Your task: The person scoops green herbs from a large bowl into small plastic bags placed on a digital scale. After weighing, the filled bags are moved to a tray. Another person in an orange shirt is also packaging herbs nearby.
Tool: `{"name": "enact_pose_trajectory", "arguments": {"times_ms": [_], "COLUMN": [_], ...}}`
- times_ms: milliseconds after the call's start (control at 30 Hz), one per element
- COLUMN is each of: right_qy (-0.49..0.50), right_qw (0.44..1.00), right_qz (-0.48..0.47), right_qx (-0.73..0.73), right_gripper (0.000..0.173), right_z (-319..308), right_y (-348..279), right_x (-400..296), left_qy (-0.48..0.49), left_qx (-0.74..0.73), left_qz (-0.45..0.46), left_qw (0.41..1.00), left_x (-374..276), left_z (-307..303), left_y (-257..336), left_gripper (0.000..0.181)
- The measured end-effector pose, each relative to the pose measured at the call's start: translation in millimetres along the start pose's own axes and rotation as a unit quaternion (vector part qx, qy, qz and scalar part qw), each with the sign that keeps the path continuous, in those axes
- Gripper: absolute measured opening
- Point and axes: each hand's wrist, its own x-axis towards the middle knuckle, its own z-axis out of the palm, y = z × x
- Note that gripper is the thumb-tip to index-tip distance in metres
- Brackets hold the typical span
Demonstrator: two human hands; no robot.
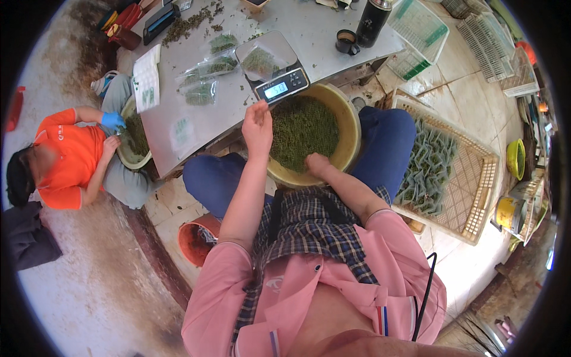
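Just below the near edge of a digital scale point(285, 87) with a lit display is my left hand point(258, 121), fingers loosely bent; whether it holds anything is unclear. A clear plastic bag of green plant bits point(259, 61) lies on the scale plate. My right hand point(317, 165) is dipped into small green plant bits point(303, 129) in a round yellow tub point(350, 138) between my knees; its fingertips are hidden. Several filled clear bags point(201, 93) lie on the metal table point(178, 129) left of the scale.
A black flask point(374, 24) and a cup point(347, 43) stand at the table's right. On the floor to the right, a plastic crate point(473, 192) holds rows of filled bags point(426, 169). An orange bucket point(192, 241) stands at left. A co-worker point(73, 156) sits left with a bowl point(129, 156).
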Motion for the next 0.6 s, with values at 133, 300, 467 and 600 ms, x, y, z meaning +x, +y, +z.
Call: {"name": "enact_pose_trajectory", "arguments": {"times_ms": [133, 300, 467, 600], "right_qy": [0.035, 0.142, 0.217, 0.253], "right_qw": [0.992, 0.909, 0.874, 0.877], "right_qz": [0.000, -0.109, -0.106, -0.086], "right_qx": [0.120, 0.377, 0.421, 0.399], "right_gripper": [0.017, 0.027, 0.029, 0.020], "right_z": [-34, -106, -140, -146], "right_y": [-19, -53, -70, -61], "right_x": [-12, -42, -58, -57], "left_qy": [-0.051, -0.038, -0.130, -0.144], "left_qx": [0.045, -0.022, -0.164, -0.160], "left_qz": [-0.114, -0.367, -0.399, -0.330], "left_qw": [0.991, 0.929, 0.892, 0.919], "left_x": [-24, -43, -49, -50], "left_z": [-26, -13, -17, -22], "left_y": [-53, -39, -52, -63], "left_gripper": [0.022, 0.029, 0.025, 0.020]}}
